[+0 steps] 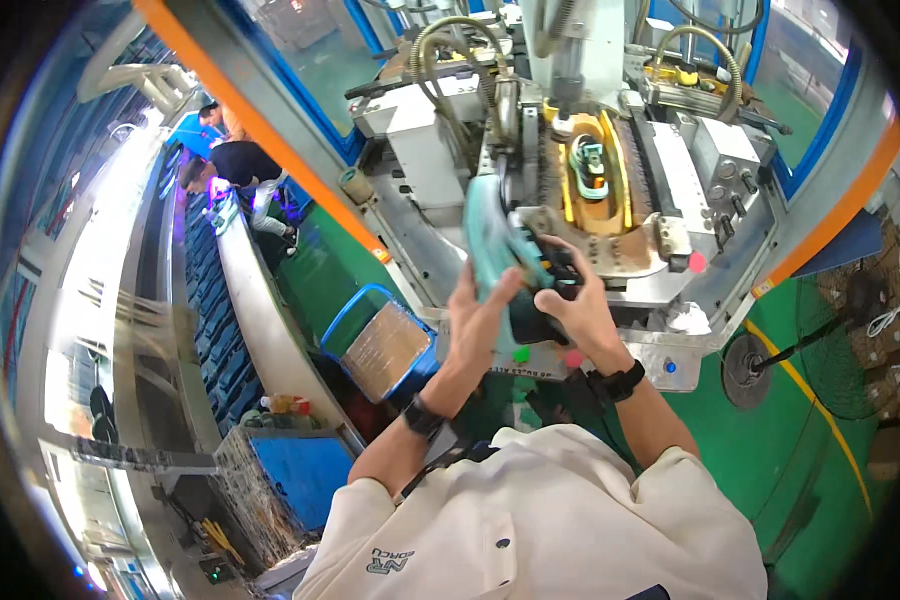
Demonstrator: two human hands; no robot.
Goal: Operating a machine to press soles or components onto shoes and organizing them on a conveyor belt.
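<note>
Both my hands hold a teal and black shoe in front of the machine, its pale teal sole tilted up toward the left. Motion blurs its edges. My left hand grips it from the left side, fingers partly hidden behind it. On the other side, my right hand closes around the dark part of the shoe. Beyond my hands lies the machine's yellow-lined mould, with a second teal shoe standing inside it, under a vertical press rod.
Metal blocks and hoses flank the mould. A blue-framed stool stands left of the machine. Further left runs a conveyor, where two people bend at work. A floor fan stands at right. Orange-edged posts frame the machine.
</note>
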